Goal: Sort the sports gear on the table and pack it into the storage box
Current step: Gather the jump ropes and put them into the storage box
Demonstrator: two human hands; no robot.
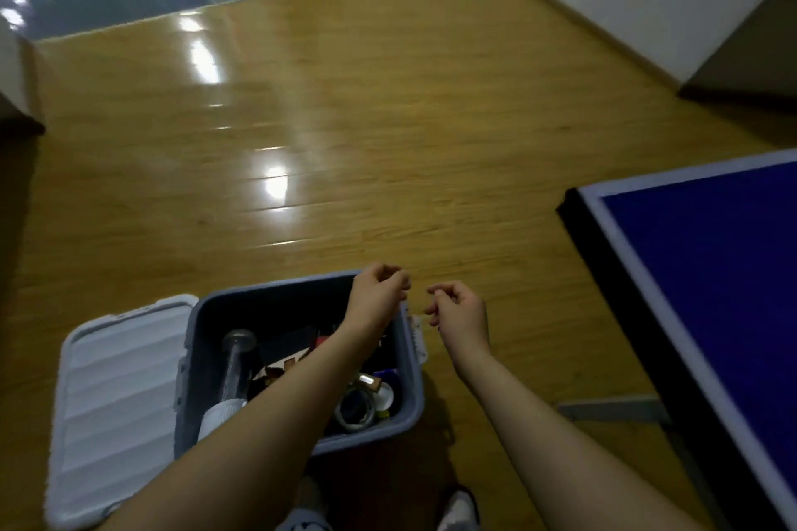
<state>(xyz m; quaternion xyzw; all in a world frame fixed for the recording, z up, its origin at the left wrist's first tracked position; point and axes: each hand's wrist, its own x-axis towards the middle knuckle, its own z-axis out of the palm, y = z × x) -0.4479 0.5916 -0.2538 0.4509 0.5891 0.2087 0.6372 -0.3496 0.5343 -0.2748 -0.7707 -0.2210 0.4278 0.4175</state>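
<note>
You stand over the storage box [302, 358], a grey-blue tub that sits open on the wooden floor [345, 142], its pale ribbed lid [116, 392] lying flat just beside it on your left. Both your forearms reach out over the scene. Your left hand [379, 293] hangs above the box's far right corner, fingers loosely curled with nothing between them. Your right hand [459, 313] hovers just past the box's right wall, over the floor, fingers likewise loosely curled and holding nothing; the two hands are near each other but apart. Inside the box, sports gear is already packed: a clear tube with a rounded cap [237, 362] leans along the left wall, a roll of tape [356, 407] lies near the right front corner, and darker items between them are too dim to name. The blue table [711, 272], white-edged, fills the right side. The toes of your shoes [459, 509] show at the bottom edge.
</note>
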